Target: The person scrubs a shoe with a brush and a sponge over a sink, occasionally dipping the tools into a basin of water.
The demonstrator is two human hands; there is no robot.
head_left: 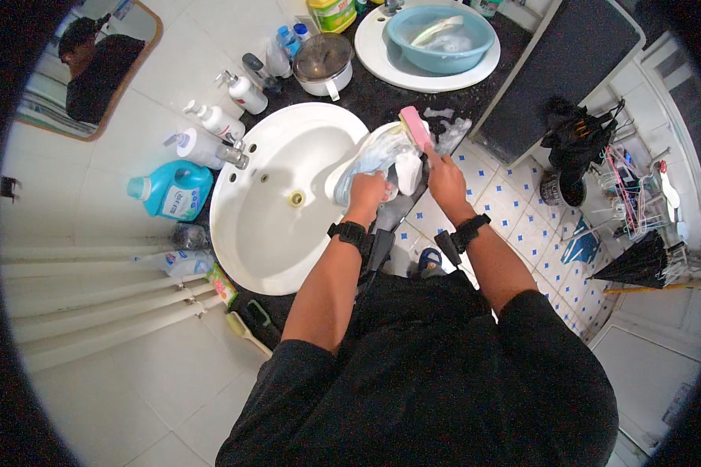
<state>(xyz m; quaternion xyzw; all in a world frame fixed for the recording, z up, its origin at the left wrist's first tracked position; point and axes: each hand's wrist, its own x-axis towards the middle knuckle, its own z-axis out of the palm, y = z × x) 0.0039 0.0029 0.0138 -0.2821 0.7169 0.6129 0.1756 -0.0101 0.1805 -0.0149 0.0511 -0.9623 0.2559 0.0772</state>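
"Where is the soapy shoe (pixel 372 158) held?"
"At the right edge of the sink (pixel 261 233), gripped by the left hand (pixel 369 191)."
"And the brush (pixel 416 128)?"
"It is clasped in the right hand (pixel 447 185), at the shoe's far side."

A household washroom, by the look of its fittings: a white washbasin (pixel 249 233) with a metal faucet (pixel 234 156) is set in a black desk (pixel 294 94), a second white basin (pixel 483 72) beyond it bearing a light-blue tub (pixel 436 61). Pump bottles (pixel 245 93) and a turquoise detergent jug (pixel 177 191) line the pale tiled wall (pixel 171 58), below a framed mirror (pixel 121 74). White pipes (pixel 101 289) run along the wall; clothes hangers (pixel 637 191) and a folded black umbrella (pixel 635 259) stand out at right, above white floor tiles (pixel 514 208) dotted with blue diamonds.
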